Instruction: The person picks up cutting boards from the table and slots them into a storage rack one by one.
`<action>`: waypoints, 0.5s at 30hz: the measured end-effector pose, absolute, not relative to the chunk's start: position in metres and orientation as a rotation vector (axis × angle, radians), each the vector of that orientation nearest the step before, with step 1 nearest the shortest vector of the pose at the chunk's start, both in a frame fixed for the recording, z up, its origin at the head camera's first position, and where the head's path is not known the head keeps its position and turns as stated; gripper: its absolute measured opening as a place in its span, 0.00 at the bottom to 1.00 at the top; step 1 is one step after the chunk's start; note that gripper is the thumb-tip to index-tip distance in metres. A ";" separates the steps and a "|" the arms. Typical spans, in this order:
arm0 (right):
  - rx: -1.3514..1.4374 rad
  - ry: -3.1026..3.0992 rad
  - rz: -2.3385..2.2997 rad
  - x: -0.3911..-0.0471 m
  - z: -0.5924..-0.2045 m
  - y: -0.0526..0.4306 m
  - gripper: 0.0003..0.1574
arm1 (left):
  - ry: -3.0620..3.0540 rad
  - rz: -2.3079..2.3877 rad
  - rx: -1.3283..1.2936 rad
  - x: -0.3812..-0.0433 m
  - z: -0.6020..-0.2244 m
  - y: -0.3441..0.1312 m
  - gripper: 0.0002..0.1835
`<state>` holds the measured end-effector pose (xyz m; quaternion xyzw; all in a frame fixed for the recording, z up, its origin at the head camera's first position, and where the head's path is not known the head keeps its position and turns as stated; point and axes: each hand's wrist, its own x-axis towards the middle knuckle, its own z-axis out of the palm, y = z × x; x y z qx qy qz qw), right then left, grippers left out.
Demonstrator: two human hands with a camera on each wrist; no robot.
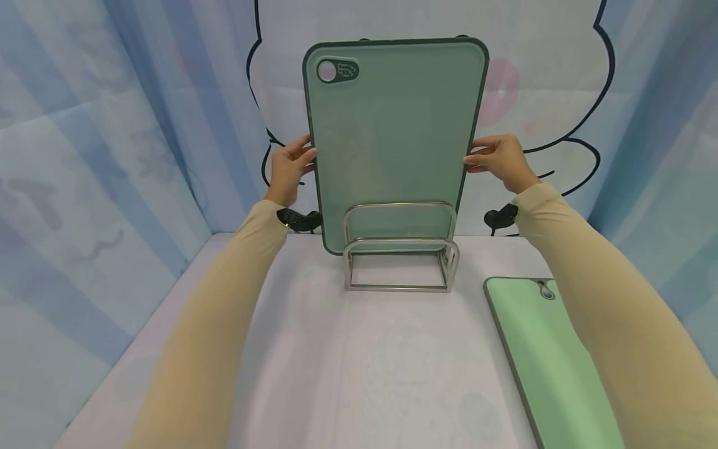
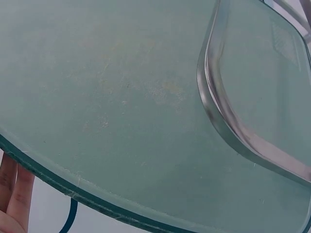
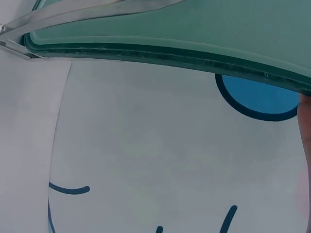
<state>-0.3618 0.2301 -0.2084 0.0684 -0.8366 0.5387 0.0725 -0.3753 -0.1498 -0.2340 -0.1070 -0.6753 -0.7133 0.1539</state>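
A green cutting board [image 1: 392, 137] with a darker rim and a handle hole at its top left stands upright, its lower end between the bars of a metal rack [image 1: 399, 288]. My left hand [image 1: 288, 167] pinches the board's left edge about halfway up. On the opposite edge, my right hand [image 1: 501, 161] pinches at nearly the same height. The left wrist view has the board's face [image 2: 121, 97] close up, a curved rack bar [image 2: 218, 102] in front of it and my left fingers [image 2: 19, 194] at the rim. Only a sliver of a right finger [image 3: 305, 121] shows in the right wrist view.
A second, lighter green cutting board [image 1: 552, 362] lies flat on the white-covered table [image 1: 392, 362] at the right, partly hidden by my right sleeve [image 1: 611, 299]. Patterned curtains [image 1: 101, 156] enclose the table at the back and both sides.
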 end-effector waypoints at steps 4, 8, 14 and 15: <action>0.209 -2.516 1.612 -0.362 -0.209 0.233 0.37 | -1.917 -2.056 -0.326 -0.377 -0.236 -0.148 0.22; 0.226 -2.533 1.586 -0.362 -0.209 0.236 0.37 | -1.903 -2.075 -0.325 -0.378 -0.237 -0.147 0.22; 0.252 -2.554 1.574 -0.364 -0.209 0.240 0.39 | -1.918 -2.081 -0.303 -0.378 -0.236 -0.145 0.21; 0.255 -2.554 1.579 -0.363 -0.208 0.240 0.39 | -1.921 -2.081 -0.299 -0.378 -0.236 -0.145 0.21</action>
